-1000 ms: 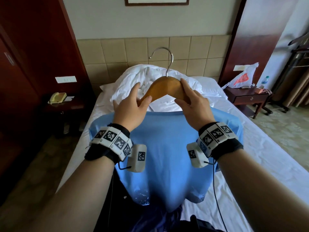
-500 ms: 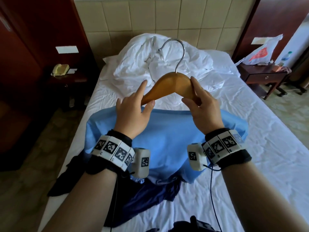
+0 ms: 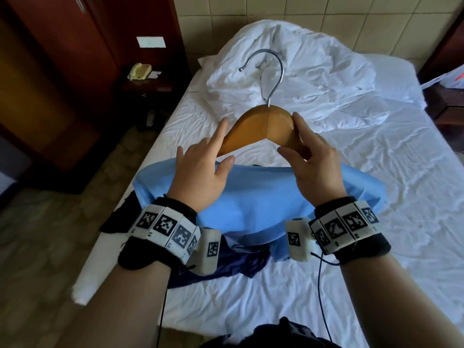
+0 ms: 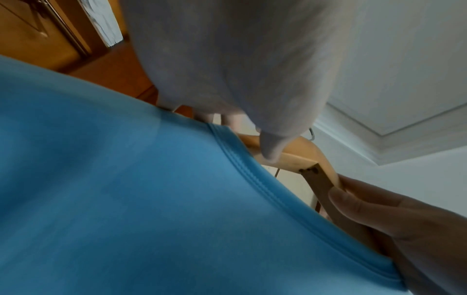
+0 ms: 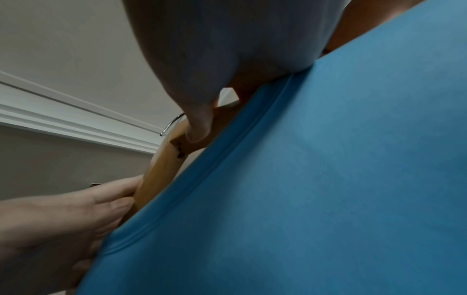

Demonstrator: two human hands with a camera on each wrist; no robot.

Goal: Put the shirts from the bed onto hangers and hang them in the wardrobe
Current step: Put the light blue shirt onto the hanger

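A wooden hanger (image 3: 263,126) with a metal hook (image 3: 273,69) is held above the bed. A light blue shirt (image 3: 251,197) is draped over its arms, and the collar edge (image 4: 252,179) lies just below the hanger's middle. My left hand (image 3: 200,169) pinches the hanger's left arm at the collar, index finger stretched along the wood. My right hand (image 3: 308,156) pinches the right arm between thumb (image 5: 199,127) and fingers. The shirt hides both ends of the hanger. A dark blue shirt (image 3: 226,264) lies on the bed under the blue one's hem.
The bed (image 3: 376,222) has a white sheet and a crumpled duvet (image 3: 301,59) at its head. A black garment (image 3: 120,217) hangs over its left edge. Dark wooden doors (image 3: 50,84) and a side table with a phone (image 3: 139,71) stand left. Another nightstand (image 3: 449,101) stands right.
The view has tipped down toward the bed. Both hands still hold the hanger, now lower, and the shirt's hem has bunched on the bed. My left index finger has straightened.
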